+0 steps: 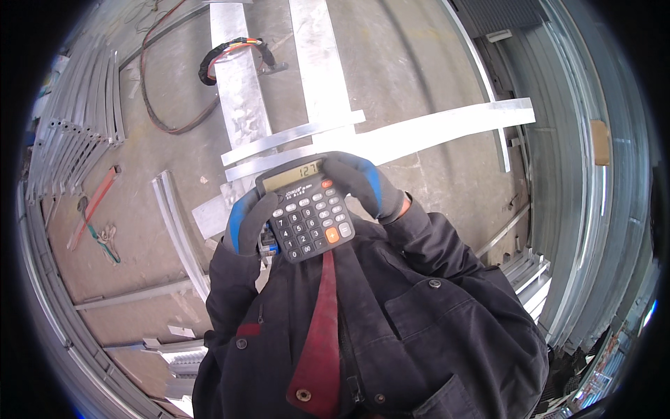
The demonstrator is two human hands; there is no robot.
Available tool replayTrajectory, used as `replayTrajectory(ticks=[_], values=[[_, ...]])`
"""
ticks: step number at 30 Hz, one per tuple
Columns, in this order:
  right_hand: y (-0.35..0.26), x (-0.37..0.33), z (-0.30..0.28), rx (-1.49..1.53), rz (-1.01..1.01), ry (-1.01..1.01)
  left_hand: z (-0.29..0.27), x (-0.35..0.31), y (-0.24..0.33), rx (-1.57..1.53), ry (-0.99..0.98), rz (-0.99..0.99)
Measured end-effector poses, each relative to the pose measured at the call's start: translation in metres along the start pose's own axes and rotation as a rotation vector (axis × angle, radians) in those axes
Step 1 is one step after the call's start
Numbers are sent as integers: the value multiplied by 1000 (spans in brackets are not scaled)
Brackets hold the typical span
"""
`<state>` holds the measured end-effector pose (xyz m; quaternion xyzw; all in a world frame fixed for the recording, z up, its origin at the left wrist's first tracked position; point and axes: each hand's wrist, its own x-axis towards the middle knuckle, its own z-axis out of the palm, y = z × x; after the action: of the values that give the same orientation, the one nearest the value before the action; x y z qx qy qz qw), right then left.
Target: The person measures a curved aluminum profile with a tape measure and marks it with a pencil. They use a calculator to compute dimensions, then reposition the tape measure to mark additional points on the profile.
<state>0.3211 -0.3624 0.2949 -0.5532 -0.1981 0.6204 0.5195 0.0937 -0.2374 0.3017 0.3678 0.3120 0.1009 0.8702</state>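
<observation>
A dark calculator [307, 216] with a lit grey display, rows of black and grey keys and two orange keys is held in front of my chest, tilted a little. My left hand [250, 216], in a grey and blue glove, grips its left edge with the thumb near the upper keys. On the other side my right hand [354, 183], gloved alike, closes round the upper right corner, its thumb by the display. A small blue and black object [269, 241] shows beside the calculator under my left hand; its kind cannot be made out.
Beyond my hands, pale metal bars [419, 136] lie across long metal beams [322, 70]. A coiled cable [230, 56] rests on one beam. Metal frames [84, 112] and a red strip [94, 206] lie left. Long metal profiles [558, 174] are stacked at right.
</observation>
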Motion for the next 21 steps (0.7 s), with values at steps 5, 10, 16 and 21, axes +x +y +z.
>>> replayTrajectory(ticks=[5,10,16,21], values=[[26,13,0,83,164,37,-10,1,-9,68,70,-139],[51,15,-8,71,125,-69,-21,4,-25,0,64,-165],[65,21,-12,-183,-74,-69,-27,2,-30,13,81,-179],[48,23,-15,123,141,-24,-17,11,-20,65,85,-161]])
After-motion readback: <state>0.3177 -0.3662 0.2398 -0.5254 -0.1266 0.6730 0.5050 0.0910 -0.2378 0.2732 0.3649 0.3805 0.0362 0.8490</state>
